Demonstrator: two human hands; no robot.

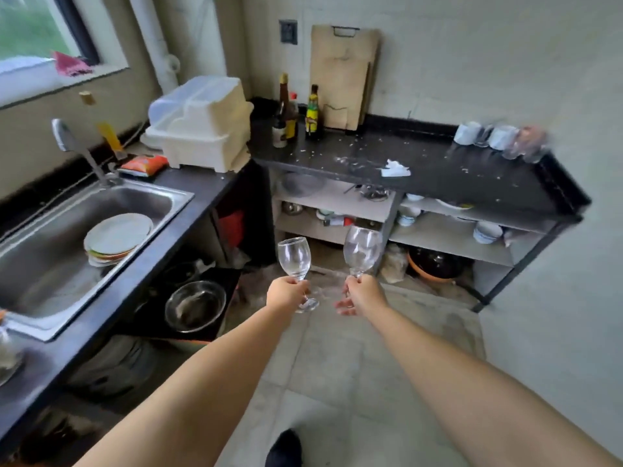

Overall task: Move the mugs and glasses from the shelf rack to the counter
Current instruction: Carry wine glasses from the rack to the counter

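1. A person stands in a small kitchen with both bare arms stretched forward over the tiled floor [337,382], a clear wine glass in each hand.
2. The left hand [286,293] curls its fingers round the stem of the left wine glass [294,259], which stands roughly upright with its foot showing below the fist.
3. The right hand [362,293] pinches the stem of the right wine glass [362,249] just under the bowl; the lower fingers hang loose, and the bowl tilts slightly to the right.
4. Both glasses hang in mid-air, near each other but apart, in front of the open shelves [448,242] under the black counter [472,170].
5. At the counter's far right end, a blurred row of mugs and glasses [502,139] stands against the wall.
6. A crumpled white tissue [395,170] lies near the counter's front edge; sauce bottles [312,111] and a wooden cutting board [342,75] stand at the back left.
7. To the left, a steel sink [67,244] holds a stack of plates [118,235]; a cream dish rack [205,124] sits beside it.
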